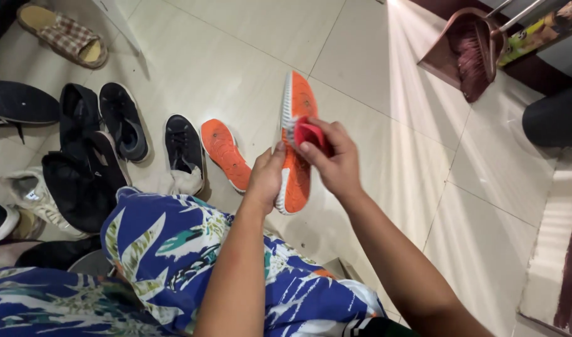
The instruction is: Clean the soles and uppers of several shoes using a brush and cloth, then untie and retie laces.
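Head view, hands (265, 176) (333, 158) grip orange knit shoe (295, 143)

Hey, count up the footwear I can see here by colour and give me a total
Orange shoes: 2, one held in the left hand, one on the floor
Dark shoes: 3, at and
White sneaker: 1
Checked slipper: 1
Total: 7 clear ones; the dark heap is too jumbled to count.
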